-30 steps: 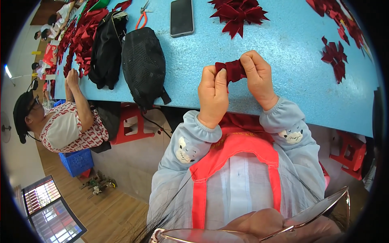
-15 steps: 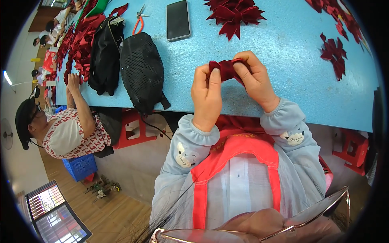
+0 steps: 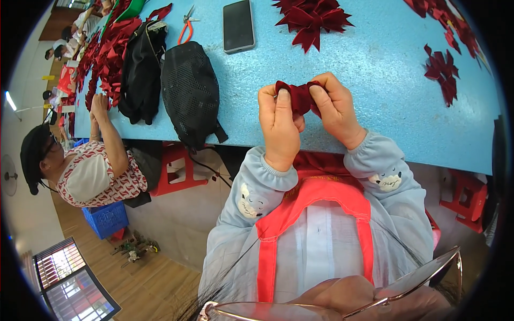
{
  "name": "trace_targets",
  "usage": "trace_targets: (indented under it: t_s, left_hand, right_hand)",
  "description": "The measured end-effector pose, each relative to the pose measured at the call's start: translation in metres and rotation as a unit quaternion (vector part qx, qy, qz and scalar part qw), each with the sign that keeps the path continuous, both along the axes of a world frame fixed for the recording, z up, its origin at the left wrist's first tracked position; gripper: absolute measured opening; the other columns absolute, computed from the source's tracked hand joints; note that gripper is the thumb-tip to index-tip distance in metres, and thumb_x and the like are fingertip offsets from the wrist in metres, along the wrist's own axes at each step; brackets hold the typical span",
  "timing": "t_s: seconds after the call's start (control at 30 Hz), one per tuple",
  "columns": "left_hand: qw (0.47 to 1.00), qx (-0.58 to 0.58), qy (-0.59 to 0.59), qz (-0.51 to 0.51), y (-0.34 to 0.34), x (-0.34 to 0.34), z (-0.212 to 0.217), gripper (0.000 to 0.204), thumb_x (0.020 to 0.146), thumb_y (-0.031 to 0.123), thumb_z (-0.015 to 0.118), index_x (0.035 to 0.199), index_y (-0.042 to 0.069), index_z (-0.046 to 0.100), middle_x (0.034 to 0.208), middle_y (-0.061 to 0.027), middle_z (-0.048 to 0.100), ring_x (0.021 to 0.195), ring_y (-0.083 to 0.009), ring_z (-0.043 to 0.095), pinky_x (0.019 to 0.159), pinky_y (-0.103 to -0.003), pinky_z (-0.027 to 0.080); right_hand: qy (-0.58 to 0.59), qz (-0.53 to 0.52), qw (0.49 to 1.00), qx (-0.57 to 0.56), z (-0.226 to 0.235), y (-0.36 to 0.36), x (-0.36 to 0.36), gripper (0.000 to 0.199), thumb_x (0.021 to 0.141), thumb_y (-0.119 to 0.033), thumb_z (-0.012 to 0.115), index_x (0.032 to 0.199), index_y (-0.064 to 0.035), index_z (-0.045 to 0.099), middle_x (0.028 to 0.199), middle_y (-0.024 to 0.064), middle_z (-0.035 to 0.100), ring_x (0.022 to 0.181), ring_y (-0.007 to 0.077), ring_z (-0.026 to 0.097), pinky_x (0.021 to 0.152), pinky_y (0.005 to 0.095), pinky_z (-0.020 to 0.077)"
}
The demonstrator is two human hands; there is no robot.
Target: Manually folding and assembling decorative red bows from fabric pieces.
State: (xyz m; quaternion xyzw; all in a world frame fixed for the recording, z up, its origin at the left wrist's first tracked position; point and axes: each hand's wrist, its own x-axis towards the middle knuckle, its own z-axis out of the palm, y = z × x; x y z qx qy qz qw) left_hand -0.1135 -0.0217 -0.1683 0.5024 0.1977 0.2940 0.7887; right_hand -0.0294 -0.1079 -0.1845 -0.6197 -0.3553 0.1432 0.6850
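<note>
Between my two hands, just above the near part of the blue table (image 3: 251, 115), is a dark red velvet bow (image 3: 301, 99). My left hand (image 3: 279, 120) pinches its left loop, thumb on top. On the other side, my right hand (image 3: 334, 107) grips the right loop between thumb and bent fingers. The fingers behind the ribbon are partly hidden. Beyond my hands lies a pile of similar red bows (image 3: 313, 20), and a few more bows (image 3: 442, 74) rest to the right.
A black phone (image 3: 239, 27), orange-handled pliers (image 3: 186, 25), a black mesh bag (image 3: 190, 93) and a black cloth bag (image 3: 142, 75) lie to the left. A co-worker (image 3: 91, 171) sits at the left beside a heap of red ribbon (image 3: 115, 59). Red stools (image 3: 179, 171) stand under the table edge.
My left hand has shifted slightly right and nearer to me, and both hands sit a little closer together. The bow's middle band now faces up more plainly. Both hands keep their hold.
</note>
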Motion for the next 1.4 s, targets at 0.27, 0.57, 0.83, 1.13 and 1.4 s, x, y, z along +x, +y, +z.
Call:
trace_targets:
  t_s: [0.27, 0.57, 0.83, 1.13, 1.4]
  left_hand:
    - [0.997, -0.073, -0.02, -0.009, -0.001, 0.006, -0.001, 0.013, 0.097, 0.022, 0.036, 0.096, 0.01, 0.04, 0.069, -0.001, 0.047, 0.041, -0.0045, 0.029, 0.036, -0.02, 0.023]
    - [0.997, -0.063, -0.033, 0.034, 0.013, 0.01, -0.012, 0.012, 0.097, 0.023, 0.037, 0.098, 0.011, 0.04, 0.075, 0.0002, 0.049, 0.048, -0.0029, 0.033, 0.04, -0.018, 0.026]
    - [0.998, 0.02, 0.0, 0.06, 0.013, 0.022, -0.006, 0.011, 0.097, 0.021, 0.038, 0.098, 0.011, 0.041, 0.078, 0.0002, 0.051, 0.051, -0.0019, 0.035, 0.042, -0.016, 0.027]
    - [0.996, -0.048, -0.021, 0.073, 0.011, 0.026, -0.001, 0.012, 0.096, 0.02, 0.038, 0.097, 0.009, 0.041, 0.08, 0.0, 0.051, 0.051, -0.0025, 0.035, 0.042, -0.016, 0.027]
    - [0.995, 0.01, -0.027, 0.093, -0.005, 0.023, 0.011, 0.011, 0.097, 0.019, 0.037, 0.097, 0.009, 0.041, 0.081, -0.001, 0.052, 0.053, -0.003, 0.038, 0.042, -0.017, 0.029]
  right_hand:
    - [0.152, 0.083, 0.983, 0.051, 0.004, -0.003, 0.007, 0.013, 0.091, -0.012, 0.048, 0.1, -0.0041, 0.049, 0.084, -0.0011, 0.052, 0.068, 0.003, 0.044, 0.06, 0.018, 0.0375]
    - [0.159, 0.111, 0.98, 0.05, 0.001, 0.007, 0.013, 0.026, 0.088, -0.01, 0.05, 0.112, -0.0041, 0.045, 0.097, 0.0014, 0.053, 0.077, 0.0056, 0.051, 0.066, 0.0211, 0.0434]
    - [0.28, 0.122, 0.951, 0.046, 0.003, 0.008, 0.017, 0.021, 0.088, -0.012, 0.053, 0.108, -0.0047, 0.048, 0.084, 0.0007, 0.054, 0.061, 0.0059, 0.048, 0.052, 0.02, 0.0393]
    - [0.182, 0.137, 0.974, -0.01, 0.001, 0.002, 0.019, 0.01, 0.089, -0.016, 0.054, 0.09, -0.0057, 0.055, 0.071, -0.0026, 0.054, 0.058, 0.0043, 0.048, 0.049, 0.0186, 0.037]
    - [0.178, 0.101, 0.976, 0.076, 0.002, 0.001, 0.014, 0.012, 0.089, -0.011, 0.053, 0.1, -0.0049, 0.055, 0.08, -0.0017, 0.057, 0.067, 0.0041, 0.05, 0.06, 0.0186, 0.0404]
